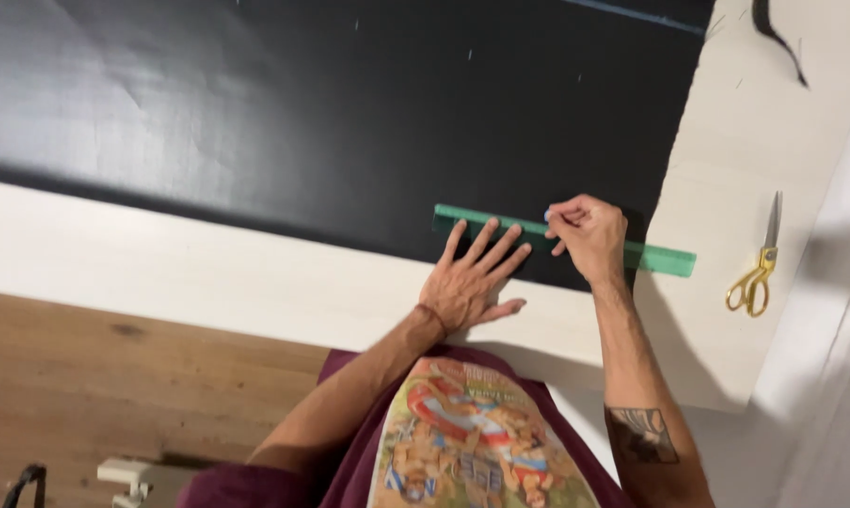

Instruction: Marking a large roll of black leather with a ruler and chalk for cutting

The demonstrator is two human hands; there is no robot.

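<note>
A large black sheet [331, 103] lies spread over a pale table [180, 273]. Along its near edge rests a green ruler [665, 259]. My left hand [470, 277] presses flat with fingers spread, its fingertips on the ruler and the sheet. My right hand [587, 235] is closed on a small pale marking tool, its tip at the ruler's far edge. The tool is mostly hidden in the fist.
Gold-handled scissors [756, 268] lie on the table at the right, beyond the ruler's end. A thin black offcut strip [778, 38] curls at the top right corner. Wooden floor [86, 376] shows at lower left.
</note>
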